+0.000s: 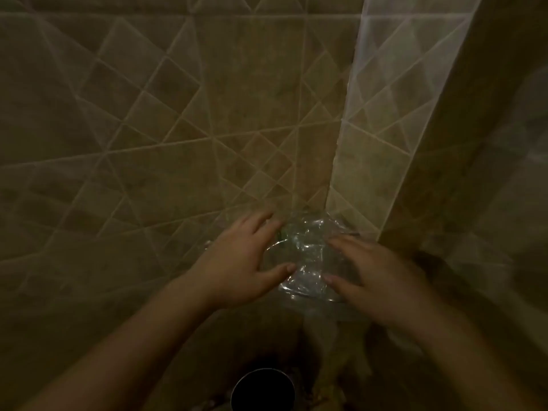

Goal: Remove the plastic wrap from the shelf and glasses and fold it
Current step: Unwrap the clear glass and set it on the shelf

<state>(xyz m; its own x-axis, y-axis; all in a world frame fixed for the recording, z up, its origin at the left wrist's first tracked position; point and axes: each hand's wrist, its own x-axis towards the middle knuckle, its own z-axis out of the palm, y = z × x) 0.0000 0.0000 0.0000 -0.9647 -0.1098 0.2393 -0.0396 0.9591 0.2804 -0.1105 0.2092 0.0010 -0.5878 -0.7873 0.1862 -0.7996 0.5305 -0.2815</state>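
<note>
Clear, crinkled plastic wrap [308,256] covers a small shelf in the corner of a tiled wall, with something greenish, probably glass, dimly showing through it. My left hand [240,262] rests at the wrap's left side, fingers spread, thumb touching the lower left edge. At the right side, my right hand [373,277] lies with fingers spread over the wrap. The shelf and glasses themselves are hard to make out in the dim light.
Beige tiled walls [178,129] with diagonal grout lines meet in a corner behind the wrap. A lighter tiled strip [382,114] runs up on the right. A dark round container [263,390] sits below, near the bottom edge.
</note>
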